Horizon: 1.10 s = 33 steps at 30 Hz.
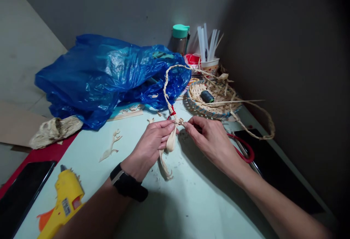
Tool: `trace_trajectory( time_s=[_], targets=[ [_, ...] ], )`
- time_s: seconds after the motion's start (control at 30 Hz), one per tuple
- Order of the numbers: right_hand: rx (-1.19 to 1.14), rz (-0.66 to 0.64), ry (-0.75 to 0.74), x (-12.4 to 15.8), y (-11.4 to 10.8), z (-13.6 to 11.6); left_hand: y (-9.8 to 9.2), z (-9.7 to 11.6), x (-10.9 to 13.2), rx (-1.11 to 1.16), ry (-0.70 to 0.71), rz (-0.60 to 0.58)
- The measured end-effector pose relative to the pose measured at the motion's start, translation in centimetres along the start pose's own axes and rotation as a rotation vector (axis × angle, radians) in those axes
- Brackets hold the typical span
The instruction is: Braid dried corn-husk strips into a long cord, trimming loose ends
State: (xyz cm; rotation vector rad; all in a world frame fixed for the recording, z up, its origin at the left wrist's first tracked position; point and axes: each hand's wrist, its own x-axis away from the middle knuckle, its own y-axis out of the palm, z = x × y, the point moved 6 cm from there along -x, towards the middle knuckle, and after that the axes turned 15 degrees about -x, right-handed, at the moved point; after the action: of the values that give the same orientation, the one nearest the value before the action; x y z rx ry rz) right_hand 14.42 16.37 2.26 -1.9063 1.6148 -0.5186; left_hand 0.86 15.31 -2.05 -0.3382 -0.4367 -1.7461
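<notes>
My left hand [153,138] is closed on a pale dried husk piece [171,139], whose folded end hangs below the fingers. A thin strip trails lower toward the tabletop. From the held part a braided husk cord [165,86] rises and loops back toward the basket, with a bit of red thread [172,110] tied near its lower end. My right hand [206,135] pinches a small end of the same husk between thumb and forefinger, just right of the left fingertips. A dark watch sits on my left wrist.
A yellow glue gun [67,199] lies front left, near a husk bundle [56,131]. Behind are a blue plastic bag [104,75], a bottle [179,38] and a cup of glue sticks [210,66]. A woven basket [197,109] holds a thread spool [207,96]; red-handled scissors [247,151] lie right.
</notes>
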Motion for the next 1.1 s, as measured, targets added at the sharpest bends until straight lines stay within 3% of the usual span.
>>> trace_trajectory(
  time_s=[0.37,0.47,0.67,0.83,0.97,1.1],
  targets=[
    [0.267,0.0,-0.053,0.3,0.8,-0.2,0.5,0.4,-0.1,0.075,0.072,-0.071],
    [0.295,-0.023,-0.089,0.7,1.1,-0.4,0.3,0.1,-0.1,0.057,0.049,-0.029],
    [0.38,0.095,-0.218,0.8,0.6,-1.0,0.2,0.0,-0.1,0.018,0.077,0.034],
    [0.379,-0.015,-0.134,0.6,1.2,-0.4,0.3,-0.2,-0.4,0.005,0.12,0.066],
    [0.279,-0.051,-0.218,0.8,1.2,-0.7,0.2,-0.4,-0.7,-0.081,0.121,0.147],
    [0.258,-0.052,-0.207,1.0,0.9,-0.7,0.1,-0.5,-0.8,-0.186,0.136,0.197]
  ],
)
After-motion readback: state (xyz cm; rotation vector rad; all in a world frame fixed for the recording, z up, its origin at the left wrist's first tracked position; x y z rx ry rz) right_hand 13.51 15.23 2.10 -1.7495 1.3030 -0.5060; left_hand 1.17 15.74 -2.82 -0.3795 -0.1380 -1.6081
